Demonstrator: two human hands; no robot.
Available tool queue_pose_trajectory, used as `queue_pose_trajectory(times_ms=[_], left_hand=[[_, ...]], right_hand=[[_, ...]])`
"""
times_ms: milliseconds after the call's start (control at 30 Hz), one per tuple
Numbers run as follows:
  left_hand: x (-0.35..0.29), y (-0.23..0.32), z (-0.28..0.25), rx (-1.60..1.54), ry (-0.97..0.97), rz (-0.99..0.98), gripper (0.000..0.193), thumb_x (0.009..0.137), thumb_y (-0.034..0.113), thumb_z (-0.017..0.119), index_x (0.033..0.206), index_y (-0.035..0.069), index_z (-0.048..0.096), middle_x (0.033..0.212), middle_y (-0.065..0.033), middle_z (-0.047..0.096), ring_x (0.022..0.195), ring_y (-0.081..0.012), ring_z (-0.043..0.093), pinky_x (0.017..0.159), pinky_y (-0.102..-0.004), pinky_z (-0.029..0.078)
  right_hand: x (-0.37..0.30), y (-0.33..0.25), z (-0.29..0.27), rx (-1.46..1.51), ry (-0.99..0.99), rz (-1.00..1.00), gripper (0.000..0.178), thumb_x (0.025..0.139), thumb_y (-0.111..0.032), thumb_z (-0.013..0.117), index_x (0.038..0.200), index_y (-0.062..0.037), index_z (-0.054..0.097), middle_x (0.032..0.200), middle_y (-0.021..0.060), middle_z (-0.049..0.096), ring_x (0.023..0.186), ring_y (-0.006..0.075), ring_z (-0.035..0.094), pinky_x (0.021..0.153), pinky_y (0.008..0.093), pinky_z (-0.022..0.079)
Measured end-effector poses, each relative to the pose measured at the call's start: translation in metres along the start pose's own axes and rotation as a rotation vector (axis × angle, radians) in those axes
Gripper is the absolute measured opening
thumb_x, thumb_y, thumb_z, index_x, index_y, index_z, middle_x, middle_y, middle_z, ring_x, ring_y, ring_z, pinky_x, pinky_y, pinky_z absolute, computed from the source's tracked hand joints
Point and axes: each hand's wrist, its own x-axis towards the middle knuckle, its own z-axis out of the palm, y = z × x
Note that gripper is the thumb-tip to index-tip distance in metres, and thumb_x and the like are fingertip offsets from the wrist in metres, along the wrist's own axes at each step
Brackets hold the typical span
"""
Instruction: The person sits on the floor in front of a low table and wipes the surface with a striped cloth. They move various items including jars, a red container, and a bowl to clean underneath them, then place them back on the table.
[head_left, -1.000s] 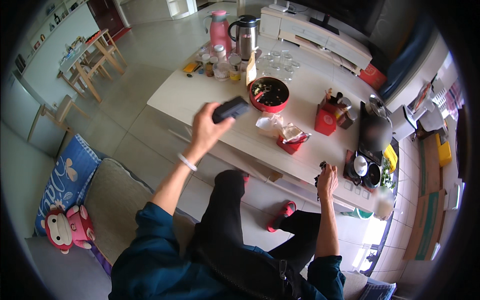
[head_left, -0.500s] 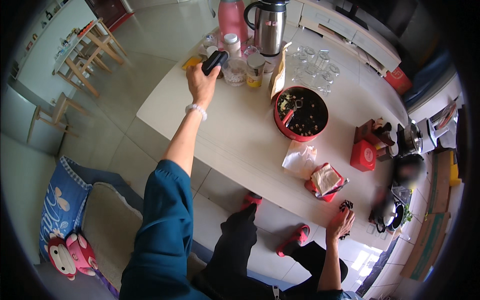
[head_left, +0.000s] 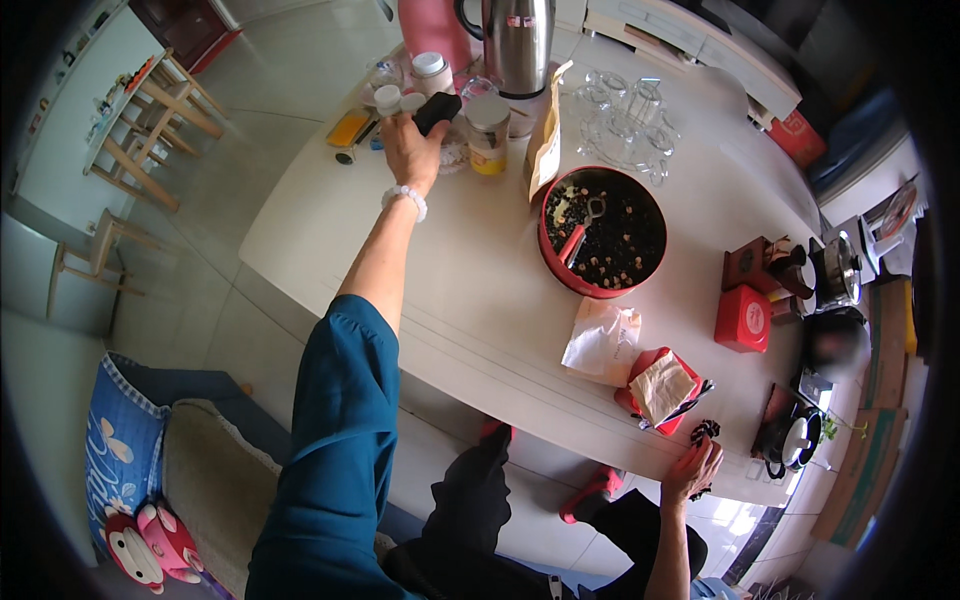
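My left hand (head_left: 410,155) reaches far across the table, closed on a small black box-shaped object (head_left: 437,112). It hovers among the jars, partly hiding a clear glass bowl (head_left: 454,158). A yellow-labelled jar (head_left: 487,135) stands just to its right, and a white-capped jar (head_left: 432,75) is behind it. Close to the table's near edge at the right, my right hand (head_left: 692,468) has its fingers closed on a black-and-white patterned scrunchie-like cloth (head_left: 705,431). Part of that cloth is hidden under the fingers.
A red round tin (head_left: 620,240) with dark contents and a red-handled tool sits mid-table. Upright glasses and cups (head_left: 625,120) are beyond it. A steel jug (head_left: 517,50) and pink jug (head_left: 435,35) stand behind the jars. Red boxes (head_left: 742,318) and a kettle (head_left: 797,440) line the right.
My left hand, still holding the black object, has shifted right relative to the jars, over the glass bowl. My right hand stays on the patterned cloth. The whole view has turned slightly.
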Motion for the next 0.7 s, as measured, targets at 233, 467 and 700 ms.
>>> queue_pose_trajectory(times_ms=[233,467,700], left_hand=[[-0.002,-0.009,0.001,0.021,-0.005,0.029,0.05,0.069,0.026,0.081,0.105,-0.003,0.06,0.106,-0.0181,0.053,0.103,-0.0362,0.051,0.089,-0.0431,0.044],[-0.008,-0.002,-0.026,-0.104,-0.055,0.031,0.065,0.072,0.029,0.08,0.12,-0.003,0.051,0.121,-0.0231,0.049,0.111,-0.0377,0.048,0.097,-0.0449,0.039],[-0.15,0.033,-0.099,-0.442,-0.142,-0.164,0.047,0.089,0.017,0.065,0.127,-0.001,0.043,0.121,-0.014,0.044,0.114,-0.0248,0.044,0.094,-0.0376,0.04]], right_hand=[[-0.001,-0.003,0.001,-0.005,0.005,-0.01,0.025,0.087,-0.005,0.051,0.111,-0.0002,0.055,0.1,0.0171,0.053,0.094,0.036,0.053,0.08,0.0448,0.043],[-0.005,-0.007,-0.001,-0.004,0.007,-0.011,0.026,0.086,-0.005,0.052,0.111,-0.0006,0.056,0.101,0.017,0.054,0.096,0.0361,0.053,0.081,0.0447,0.043],[0.004,0.0,-0.002,-0.024,-0.019,0.037,0.032,0.076,-0.01,0.057,0.108,-0.0065,0.058,0.103,0.0132,0.056,0.098,0.034,0.053,0.082,0.0442,0.043]])
